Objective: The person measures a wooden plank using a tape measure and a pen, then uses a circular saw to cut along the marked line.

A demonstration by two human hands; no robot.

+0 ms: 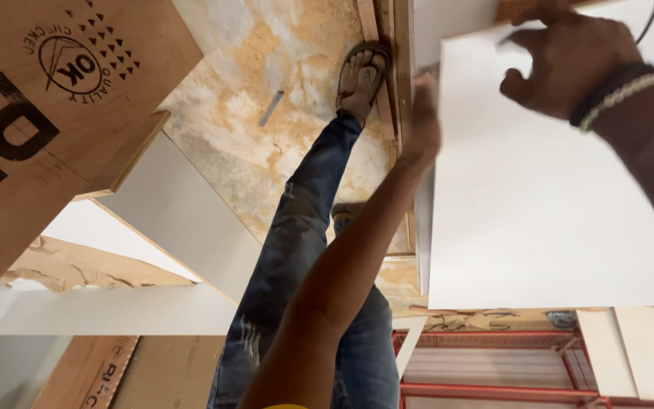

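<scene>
**White panel held at both edges**

Far left: stamped plywood sheet (54, 98), with white boards (183, 220) beside it. Centre: sandalled foot (362, 76) on the dusty floor (266, 60). Left hand (421, 121) presses flat against the white panel (539, 204) edge. Right hand (569, 64), fingers curled, grips its top edge.

1. We are pressing our left hand (423, 121) and right hand (565, 64) on a white panel (539, 204), looking smooth and matt, like laminate.
2. We are seeing plywood sheets (54, 98), raw and grainy.
3. We are standing in worn denim jeans (297, 250) on a dusty, rough floor (266, 91).
4. We are noticing red-painted metal framing (493, 363).
</scene>
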